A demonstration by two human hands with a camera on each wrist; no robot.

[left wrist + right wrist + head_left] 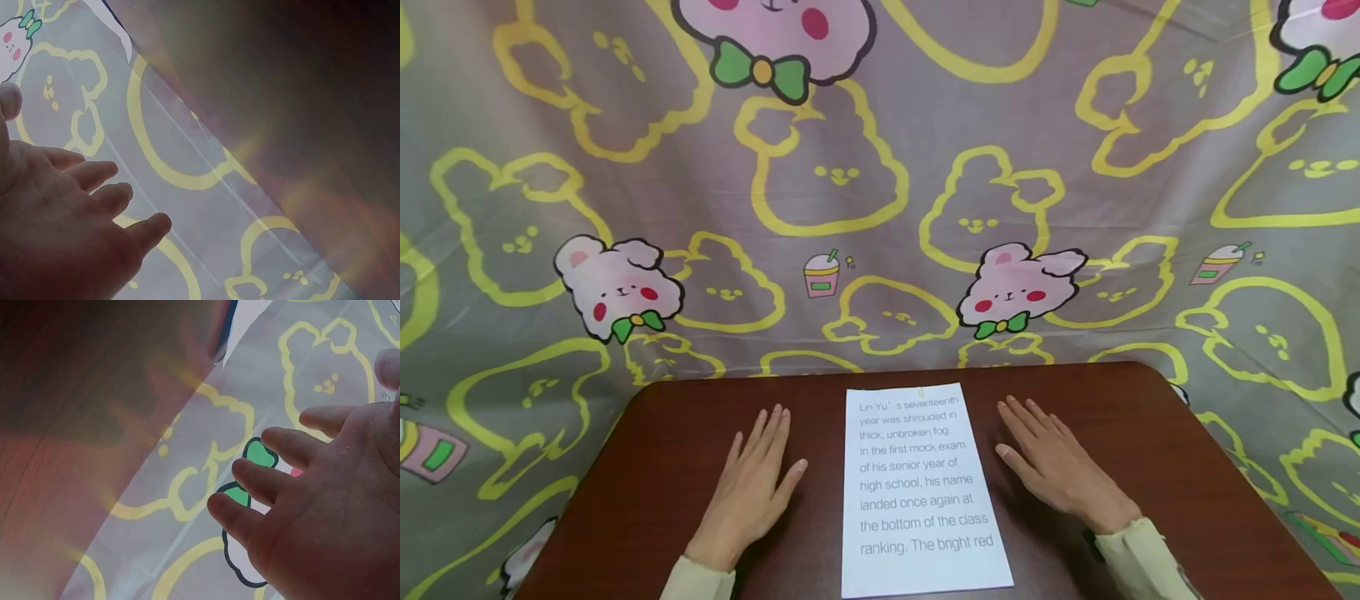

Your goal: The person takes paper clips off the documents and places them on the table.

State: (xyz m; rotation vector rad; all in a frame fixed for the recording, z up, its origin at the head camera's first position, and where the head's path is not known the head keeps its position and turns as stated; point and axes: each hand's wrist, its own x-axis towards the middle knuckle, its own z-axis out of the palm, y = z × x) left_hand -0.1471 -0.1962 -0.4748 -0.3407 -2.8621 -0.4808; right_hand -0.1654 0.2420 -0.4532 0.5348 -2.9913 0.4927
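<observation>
A stack of white paper sheets [917,492] printed with large grey English text lies on the brown wooden table [625,500]. A small yellow paper clip [921,392] sits at its top edge. To the left of the paper is my left hand [748,492], palm down, fingers extended and thumb apart. On the other side my right hand [1060,467] is held in a similar way, its fingers slanting toward the paper. Neither hand touches the sheets. Both wrist views show the left palm [62,219] and right palm [331,500] with nothing in them.
Behind the table hangs a grey curtain [880,250] with yellow bear outlines and white cartoon heads with green bows. It also runs down both sides. The table has rounded far corners. Light-coloured sleeves [1142,558] cover the wrists.
</observation>
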